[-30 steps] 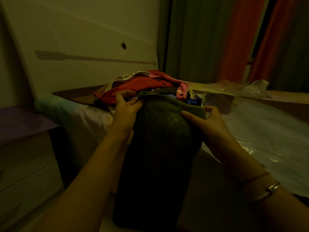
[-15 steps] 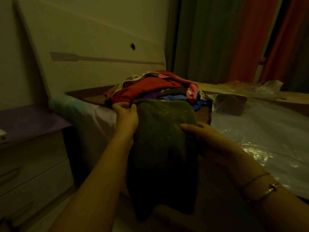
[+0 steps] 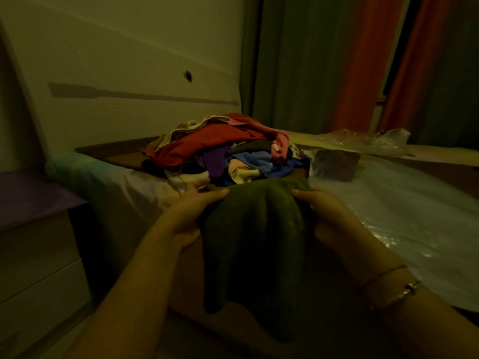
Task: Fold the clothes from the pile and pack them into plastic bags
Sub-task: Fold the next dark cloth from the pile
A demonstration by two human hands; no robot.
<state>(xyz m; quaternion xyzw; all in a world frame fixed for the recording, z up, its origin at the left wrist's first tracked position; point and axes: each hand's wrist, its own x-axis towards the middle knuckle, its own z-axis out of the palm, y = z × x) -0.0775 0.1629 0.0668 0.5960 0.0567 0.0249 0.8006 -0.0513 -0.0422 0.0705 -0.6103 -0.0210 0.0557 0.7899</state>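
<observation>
Your plastic bags [image 3: 368,143] lie crumpled at two o'clock, their count and contents too dim to tell, beside one mixed pile of clothes [image 3: 223,151] at twelve. You hold one dark green garment [image 3: 254,229] at centre, hanging limp; your left hand [image 3: 191,216] and right hand [image 3: 329,216] each pinch its top edge.

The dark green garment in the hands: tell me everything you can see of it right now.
The dark green garment looks like thick, fuzzy cloth, plain in colour; the dim light hides any seams. It hangs upright in front of the clothes pile, its top edge bunched and its lower end drooping toward the floor. The left hand grips its upper left edge and the right hand grips its upper right. It is not yet folded, and what kind of garment it is cannot be told.
</observation>
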